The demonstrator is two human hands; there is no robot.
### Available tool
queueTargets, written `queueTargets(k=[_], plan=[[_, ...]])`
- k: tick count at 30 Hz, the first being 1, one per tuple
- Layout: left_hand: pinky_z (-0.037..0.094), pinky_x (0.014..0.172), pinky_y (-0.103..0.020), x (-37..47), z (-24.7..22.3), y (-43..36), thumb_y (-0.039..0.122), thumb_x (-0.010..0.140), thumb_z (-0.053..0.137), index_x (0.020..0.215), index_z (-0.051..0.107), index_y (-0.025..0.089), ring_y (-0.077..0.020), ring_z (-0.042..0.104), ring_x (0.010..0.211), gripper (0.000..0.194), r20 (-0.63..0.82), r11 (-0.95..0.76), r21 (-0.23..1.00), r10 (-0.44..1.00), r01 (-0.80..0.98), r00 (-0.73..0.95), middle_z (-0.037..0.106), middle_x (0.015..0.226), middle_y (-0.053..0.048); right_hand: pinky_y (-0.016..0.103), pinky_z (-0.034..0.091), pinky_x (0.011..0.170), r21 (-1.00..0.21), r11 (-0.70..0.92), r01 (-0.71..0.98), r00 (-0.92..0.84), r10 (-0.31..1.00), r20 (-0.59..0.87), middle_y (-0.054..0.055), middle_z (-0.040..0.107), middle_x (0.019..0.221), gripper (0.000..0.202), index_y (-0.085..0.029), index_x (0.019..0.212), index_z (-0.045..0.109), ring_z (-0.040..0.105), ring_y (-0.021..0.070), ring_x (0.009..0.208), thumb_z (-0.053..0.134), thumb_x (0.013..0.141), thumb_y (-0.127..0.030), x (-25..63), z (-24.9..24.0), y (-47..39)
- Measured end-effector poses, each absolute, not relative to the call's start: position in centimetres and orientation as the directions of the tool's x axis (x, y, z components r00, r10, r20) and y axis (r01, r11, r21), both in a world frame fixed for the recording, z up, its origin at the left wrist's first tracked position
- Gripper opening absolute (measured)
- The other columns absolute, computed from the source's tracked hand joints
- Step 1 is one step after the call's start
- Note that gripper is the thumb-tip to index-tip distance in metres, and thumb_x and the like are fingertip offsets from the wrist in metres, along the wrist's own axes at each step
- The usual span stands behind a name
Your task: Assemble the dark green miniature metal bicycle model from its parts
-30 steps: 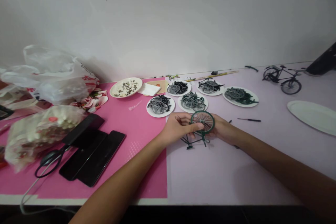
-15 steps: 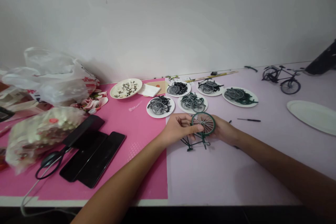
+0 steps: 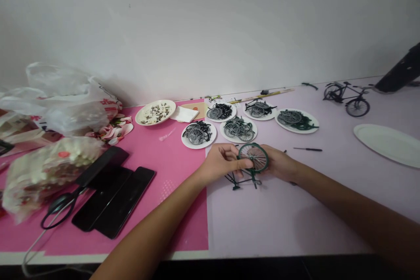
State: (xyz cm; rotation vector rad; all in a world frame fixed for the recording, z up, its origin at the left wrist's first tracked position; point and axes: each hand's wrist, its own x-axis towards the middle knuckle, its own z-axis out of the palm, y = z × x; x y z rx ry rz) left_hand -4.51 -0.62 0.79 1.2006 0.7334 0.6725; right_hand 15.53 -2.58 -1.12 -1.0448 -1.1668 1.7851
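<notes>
- Here, the table (image 3: 295, 223) runs under a bare white wall (image 3: 210, 22); a pink mat (image 3: 164, 157) covers its left part, a pale lilac sheet the right.
- The left hand (image 3: 220, 164) pinches the near rim of a green spoked wheel (image 3: 253, 156), held upright on a partly built green toy bicycle frame (image 3: 244, 178) just right of the mat's edge; the right hand (image 3: 279, 164) closes on the wheel's far side.
- Five small plates of bicycle parts (image 3: 238, 129) sit right behind the hands — little room there.
- Left: phones (image 3: 113, 199), scissors (image 3: 59, 205), plastic bags (image 3: 62, 100).
- Right: a screwdriver (image 3: 307, 149), an empty white plate (image 3: 389, 144), a finished model bicycle (image 3: 347, 96).
- The near lilac stretch lies bare up to the table's front edge.
</notes>
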Motion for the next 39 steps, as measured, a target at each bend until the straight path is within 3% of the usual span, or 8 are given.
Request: queueTargets(k=[9,15,17,23,26,33,39], plan=[[0.053,0.043,-0.021,-4.71,0.69,-0.52,0.046,0.049,0.102,0.069,0.05,0.016,-0.0126,0.065,0.045,0.063,-0.136,0.241,0.966,0.789,-0.098,0.599,0.067,0.058,0.002,0.024,0.024,0.048,-0.944,-0.289,-0.156,-0.42,0.885,-0.201,-0.004,0.041,0.058,0.043,-0.02,0.073,0.06,0.028,0.0103,0.052,0.074,0.072,-0.06,15.23,-0.66,-2.59],[0.054,0.046,-0.021,-4.66,0.55,-0.48,0.048,0.051,0.101,0.068,0.05,0.016,-0.012,0.066,0.046,0.063,-0.128,0.228,0.969,0.79,-0.093,0.599,0.068,0.061,0.001,0.024,0.016,0.048,-0.97,-0.244,-0.02,-0.48,0.853,-0.204,-0.009,0.026,0.05,0.04,-0.022,0.062,0.047,0.017,0.0079,0.049,0.07,0.077,-0.05,15.55,-0.8,-2.68],[0.055,0.048,-0.021,-4.66,0.66,-0.51,0.048,0.051,0.101,0.068,0.052,0.015,-0.0115,0.066,0.048,0.062,-0.128,0.228,0.969,0.789,-0.094,0.601,0.07,0.063,0.0,0.023,0.016,0.048,-0.971,-0.237,0.029,-0.452,0.863,-0.224,-0.008,0.029,0.052,0.039,-0.021,0.064,0.048,0.018,0.0078,0.05,0.07,0.077,-0.05,15.59,-1.02,-2.65],[0.055,0.047,-0.021,-4.69,1.09,-0.6,0.048,0.049,0.101,0.067,0.051,0.015,-0.0103,0.064,0.046,0.062,-0.122,0.226,0.968,0.805,-0.11,0.581,0.067,0.06,0.002,0.023,0.022,0.049,-0.957,-0.265,-0.114,-0.391,0.898,-0.202,-0.005,0.039,0.061,0.045,-0.021,0.074,0.053,0.026,0.0095,0.054,0.071,0.074,-0.062,15.45,-1.18,-2.45],[0.054,0.047,-0.02,-4.69,1.13,-0.6,0.048,0.049,0.101,0.067,0.051,0.015,-0.01,0.064,0.046,0.062,-0.128,0.228,0.968,0.805,-0.102,0.579,0.068,0.061,0.002,0.023,0.023,0.049,-0.944,-0.308,-0.12,-0.399,0.885,-0.239,-0.006,0.04,0.061,0.043,-0.021,0.082,0.057,0.026,0.0094,0.052,0.077,0.069,-0.057,15.53,-0.96,-2.51],[0.051,0.046,-0.019,-4.63,0.81,-0.42,0.05,0.05,0.1,0.07,0.056,0.015,-0.0112,0.066,0.046,0.06,-0.137,0.212,0.975,0.804,-0.064,0.579,0.071,0.062,-0.001,0.024,0.018,0.05,-0.963,-0.269,-0.013,-0.42,0.876,-0.239,-0.007,0.029,0.054,0.039,-0.022,0.065,0.046,0.019,0.0092,0.052,0.071,0.072,-0.051,15.69,-1.17,-2.52],[0.045,0.043,-0.017,-4.63,0.74,-0.54,0.045,0.047,0.102,0.071,0.059,0.014,-0.0113,0.065,0.045,0.058,-0.1,0.165,0.985,0.793,-0.054,0.601,0.068,0.057,0.001,0.025,0.019,0.049,-0.969,-0.226,0.101,-0.433,0.867,-0.247,-0.007,0.03,0.054,0.049,-0.022,0.061,0.044,0.02,0.0089,0.052,0.071,0.074,-0.061,15.66,-1.04,-2.66]])
